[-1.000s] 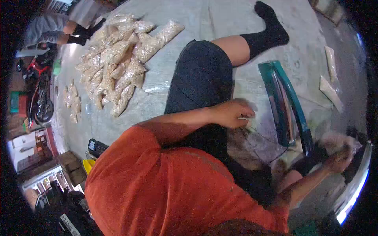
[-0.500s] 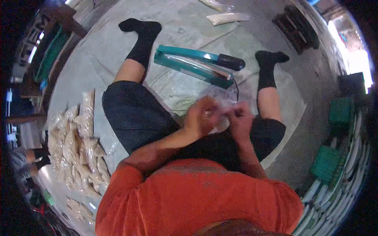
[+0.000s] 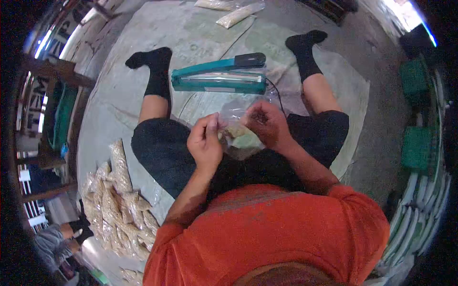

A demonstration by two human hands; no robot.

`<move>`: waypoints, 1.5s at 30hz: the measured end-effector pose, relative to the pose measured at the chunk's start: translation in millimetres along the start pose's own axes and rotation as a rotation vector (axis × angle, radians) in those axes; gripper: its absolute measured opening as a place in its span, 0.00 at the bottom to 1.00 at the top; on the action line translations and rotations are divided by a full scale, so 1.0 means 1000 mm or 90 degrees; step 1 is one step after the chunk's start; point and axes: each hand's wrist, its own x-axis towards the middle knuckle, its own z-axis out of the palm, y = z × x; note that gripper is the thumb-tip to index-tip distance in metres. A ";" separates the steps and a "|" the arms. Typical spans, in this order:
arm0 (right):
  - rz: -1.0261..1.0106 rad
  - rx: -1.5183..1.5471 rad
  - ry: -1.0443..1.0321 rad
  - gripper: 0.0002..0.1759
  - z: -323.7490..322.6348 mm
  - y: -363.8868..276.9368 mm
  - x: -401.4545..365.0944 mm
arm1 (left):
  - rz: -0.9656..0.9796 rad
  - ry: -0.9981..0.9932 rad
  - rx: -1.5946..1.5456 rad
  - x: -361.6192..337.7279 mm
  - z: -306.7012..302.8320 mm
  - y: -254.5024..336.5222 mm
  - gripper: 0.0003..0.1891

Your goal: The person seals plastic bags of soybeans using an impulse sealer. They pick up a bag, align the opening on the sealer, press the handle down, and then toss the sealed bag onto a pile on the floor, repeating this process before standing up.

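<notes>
Holding clear plastic bag (image 3: pixel 242 148) above lap, between both hands: pinched at its left edge by left hand (image 3: pixel 206 139), fingers curled in; gripped at upper right by right hand (image 3: pixel 268 123), exact finger contact hard to tell. Just beyond bag, on pale floor sheet (image 3: pixel 112 90): teal sealer (image 3: pixel 217 84) with black-ended lever raised at an angle. Near far edge: two filled packets (image 3: pixel 236 15). Off to left: heap of filled bags (image 3: pixel 112 205), beside seated co-worker (image 3: pixel 50 243).

Left hand (image 3: pixel 205 144) and right hand (image 3: pixel 271 126) face inward, fingers (image 3: pixel 212 125) seemingly pinched.
</notes>
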 end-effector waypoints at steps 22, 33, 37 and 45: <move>-0.019 0.000 0.122 0.15 -0.005 -0.002 0.013 | -0.137 -0.029 -0.103 0.030 0.001 0.014 0.05; -0.113 -0.016 0.187 0.12 -0.014 -0.020 0.017 | -0.009 -0.085 -0.066 0.026 -0.002 0.006 0.04; -0.228 -0.087 0.189 0.13 -0.026 -0.026 0.014 | 0.006 -0.080 -0.075 0.023 0.001 0.005 0.04; -0.155 -0.122 0.162 0.12 -0.032 -0.018 0.000 | 0.025 -0.087 -0.054 0.020 0.000 0.004 0.02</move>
